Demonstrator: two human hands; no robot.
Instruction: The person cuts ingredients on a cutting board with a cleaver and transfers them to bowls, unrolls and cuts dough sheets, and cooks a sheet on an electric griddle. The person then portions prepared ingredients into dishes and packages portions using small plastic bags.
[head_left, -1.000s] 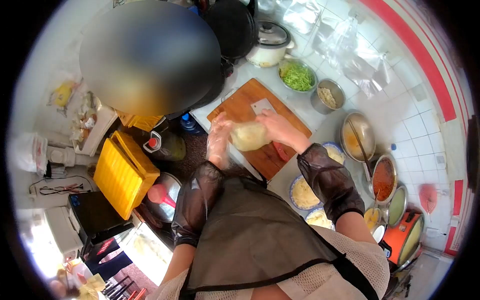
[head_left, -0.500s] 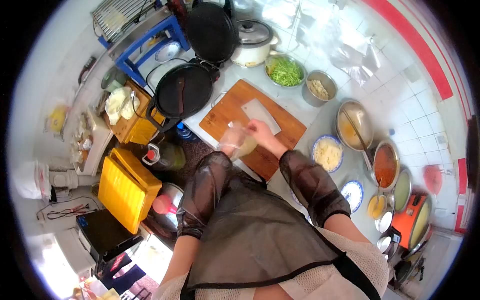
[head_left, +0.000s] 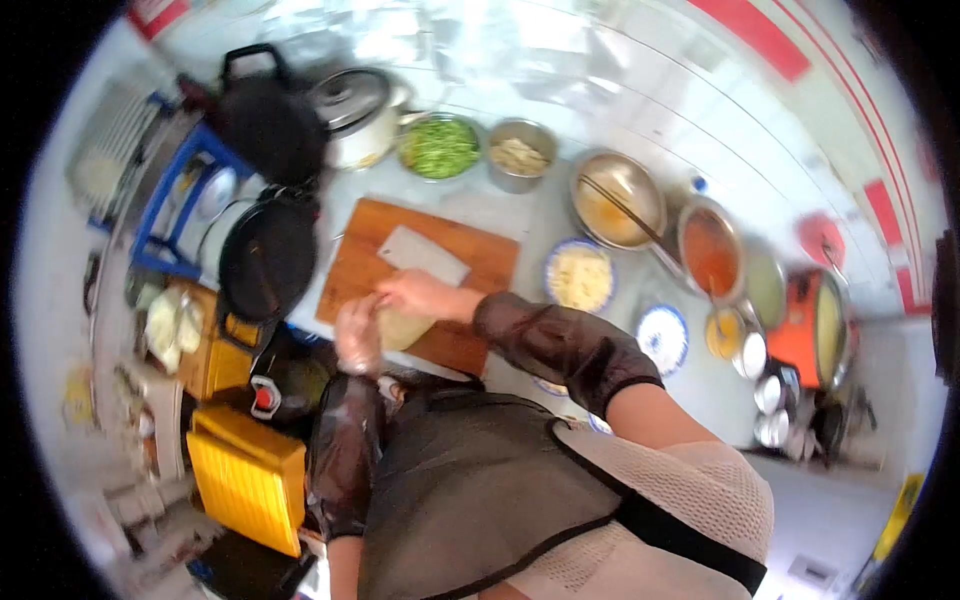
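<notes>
Flatbread (head_left: pixel 402 332) looks soft, light, best held by its edge, which left hand (head_left: pixel 357 336) and right hand (head_left: pixel 418 293) apparently pinch.

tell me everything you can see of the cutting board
The board is a rectangular, orange-brown slab that looks wooden. It lies flat on the pale counter, with a flat, metal-looking blade resting on it. The left hand, right hand and a pale piece hide part of its near side; whether they touch it is unclear.
</notes>
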